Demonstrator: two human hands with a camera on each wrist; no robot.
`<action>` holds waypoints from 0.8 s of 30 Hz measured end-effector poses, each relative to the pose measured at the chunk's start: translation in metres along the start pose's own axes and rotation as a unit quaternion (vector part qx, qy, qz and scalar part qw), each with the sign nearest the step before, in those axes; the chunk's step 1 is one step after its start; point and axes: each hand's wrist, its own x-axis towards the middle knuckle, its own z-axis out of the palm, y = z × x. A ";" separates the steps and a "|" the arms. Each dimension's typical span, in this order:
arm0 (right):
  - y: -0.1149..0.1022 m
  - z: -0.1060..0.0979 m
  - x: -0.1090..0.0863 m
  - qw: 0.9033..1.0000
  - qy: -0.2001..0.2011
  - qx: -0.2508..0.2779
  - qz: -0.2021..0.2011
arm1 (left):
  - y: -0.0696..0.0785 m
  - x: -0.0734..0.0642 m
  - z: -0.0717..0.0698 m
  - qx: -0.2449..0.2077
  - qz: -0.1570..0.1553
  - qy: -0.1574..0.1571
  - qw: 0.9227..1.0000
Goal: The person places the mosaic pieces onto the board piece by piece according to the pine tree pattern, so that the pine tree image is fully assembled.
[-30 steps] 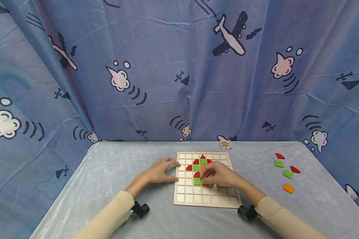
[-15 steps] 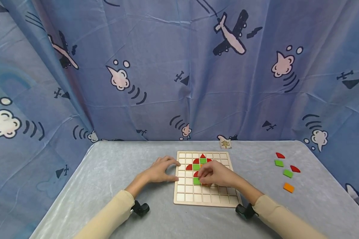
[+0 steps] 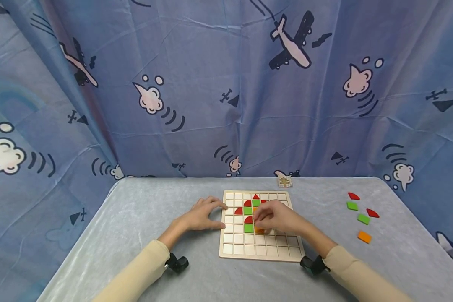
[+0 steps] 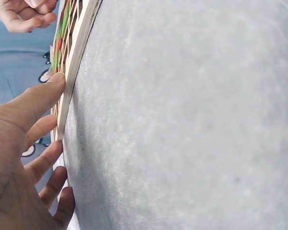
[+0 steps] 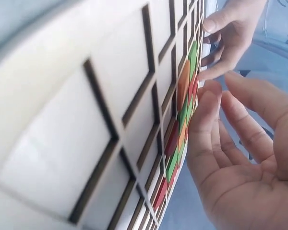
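Note:
A pale wooden grid board (image 3: 234, 250) lies on the table, with red, green and orange pieces set in its middle columns. My left hand (image 3: 201, 216) rests at the board's left edge, thumb and fingers spread; the left wrist view shows the thumb tip (image 4: 57, 77) on the rim. Over the middle of the board is my right hand (image 3: 277, 218), fingers loosely bent, thumb and forefinger apart. Its fingertips are right at an orange square tile (image 3: 259, 230), beside a green square tile (image 3: 248, 228) and below a red quarter-circle piece (image 3: 248, 219). The hand hides some cells to the right.
Loose pieces lie on the table to the right: an orange square (image 3: 364, 237), a green square (image 3: 363, 219), another green square (image 3: 352, 206) and red quarter-circles (image 3: 372, 213). A small patterned card (image 3: 285, 181) stands behind the board. A blue printed curtain (image 3: 196, 84) hangs behind the table.
My right hand has shifted slightly right and away from the orange tile, so more of that tile shows. My left hand has stayed at the board's edge.

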 end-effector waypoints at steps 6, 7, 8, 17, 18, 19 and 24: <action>0.009 -0.013 -0.011 1.000 0.003 0.018 -0.013 | 0.000 -0.001 0.000 0.005 0.000 -0.002 1.000; 0.011 -0.016 -0.014 1.000 0.006 0.016 -0.013 | 0.000 -0.001 0.000 0.005 0.001 -0.002 1.000; 0.013 -0.019 -0.017 1.000 0.011 0.008 -0.010 | 0.000 -0.001 0.000 0.006 0.001 -0.002 1.000; 0.031 -0.048 -0.054 0.997 0.064 -0.008 0.047 | 0.000 -0.002 0.000 0.005 0.005 0.001 1.000; 0.034 -0.051 -0.058 0.996 0.073 -0.008 0.054 | 0.000 -0.002 0.000 0.005 0.006 0.002 1.000; 0.037 -0.054 -0.063 0.995 0.081 -0.011 0.058 | -0.001 -0.002 0.000 0.005 0.007 0.002 1.000; 0.052 -0.070 -0.086 0.988 0.128 -0.028 0.080 | -0.001 -0.002 0.002 0.005 0.008 0.004 1.000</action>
